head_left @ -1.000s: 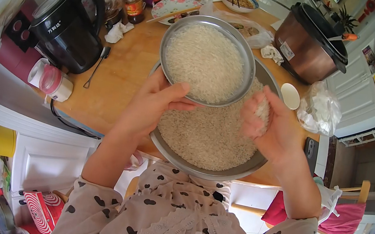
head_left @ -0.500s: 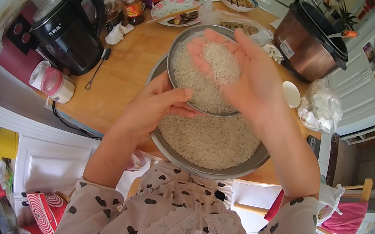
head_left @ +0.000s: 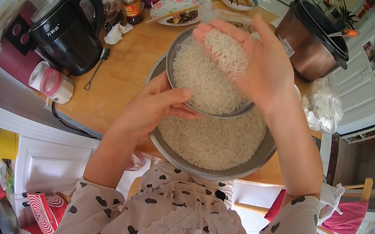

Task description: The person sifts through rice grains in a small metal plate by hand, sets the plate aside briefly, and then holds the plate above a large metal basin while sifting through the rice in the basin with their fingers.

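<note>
My left hand grips the near left rim of a small round metal bowl, thumb on top and fingers beneath. White rice covers the inside of this bowl. Over its far right side, my right hand is turned palm up and slightly cupped, with a heap of rice grains lying on the palm and fingers. Below the small bowl is a larger metal basin at the table's near edge, holding a wide bed of rice. The small bowl hides the basin's far part.
On the wooden table, a black electric kettle and a lidded jar stand left. A patterned plate, sauce jar and noodle bowl are farther back. To the right are a rice cooker and plastic bag.
My right hand has moved up and slightly right, still carrying rice on its palm, uncovering more of the small bowl's right side. My left hand keeps its hold on the bowl.
</note>
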`<state>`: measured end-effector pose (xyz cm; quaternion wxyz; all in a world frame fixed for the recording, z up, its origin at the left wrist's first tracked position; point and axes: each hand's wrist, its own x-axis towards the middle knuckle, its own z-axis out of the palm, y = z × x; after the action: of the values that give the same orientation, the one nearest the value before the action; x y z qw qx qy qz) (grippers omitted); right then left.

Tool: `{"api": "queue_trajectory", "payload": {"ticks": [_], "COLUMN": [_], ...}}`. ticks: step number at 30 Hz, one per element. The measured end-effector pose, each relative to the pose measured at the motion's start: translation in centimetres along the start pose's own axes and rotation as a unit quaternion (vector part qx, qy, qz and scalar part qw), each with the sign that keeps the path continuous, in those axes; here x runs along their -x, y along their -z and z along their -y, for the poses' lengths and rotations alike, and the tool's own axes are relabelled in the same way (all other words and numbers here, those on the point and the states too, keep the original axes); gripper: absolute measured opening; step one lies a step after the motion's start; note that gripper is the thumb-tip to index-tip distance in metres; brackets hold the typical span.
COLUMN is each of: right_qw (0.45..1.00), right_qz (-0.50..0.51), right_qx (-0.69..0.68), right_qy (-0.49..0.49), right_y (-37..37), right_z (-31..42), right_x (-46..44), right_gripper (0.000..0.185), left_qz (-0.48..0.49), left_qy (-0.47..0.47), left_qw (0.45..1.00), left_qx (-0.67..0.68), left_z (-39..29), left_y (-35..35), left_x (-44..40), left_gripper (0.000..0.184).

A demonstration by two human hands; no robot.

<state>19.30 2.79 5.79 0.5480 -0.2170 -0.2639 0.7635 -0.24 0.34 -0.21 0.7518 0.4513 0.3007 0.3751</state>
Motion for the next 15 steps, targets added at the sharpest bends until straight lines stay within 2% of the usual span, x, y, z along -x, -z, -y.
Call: {"api": "queue_trajectory", "payload": {"ticks": [8, 11, 15], "right_qw": [0.998, 0.999, 0.998], "right_qz": [0.017, 0.032, 0.050], "right_qx": [0.017, -0.007, 0.026], "right_qy": [0.052, -0.011, 0.024], "right_y": [0.8, -0.3, 0.4], "right_z": [1.1, 0.1, 1.1], "right_x": [-0.6, 0.0, -0.8], "right_gripper": [0.066, 0.067, 0.069], "left_qz": [0.004, -0.001, 0.014], "left_qy": [0.003, -0.001, -0.004], "left_qw": [1.000, 1.000, 1.000], "left_qx": [0.005, 0.002, 0.003], "left_z": [-0.1, -0.1, -0.2], "left_y": [0.2, 0.1, 0.0], "left_x": [0.0, 0.0, 0.2], "left_gripper": [0.049, 0.049, 0.050]}}
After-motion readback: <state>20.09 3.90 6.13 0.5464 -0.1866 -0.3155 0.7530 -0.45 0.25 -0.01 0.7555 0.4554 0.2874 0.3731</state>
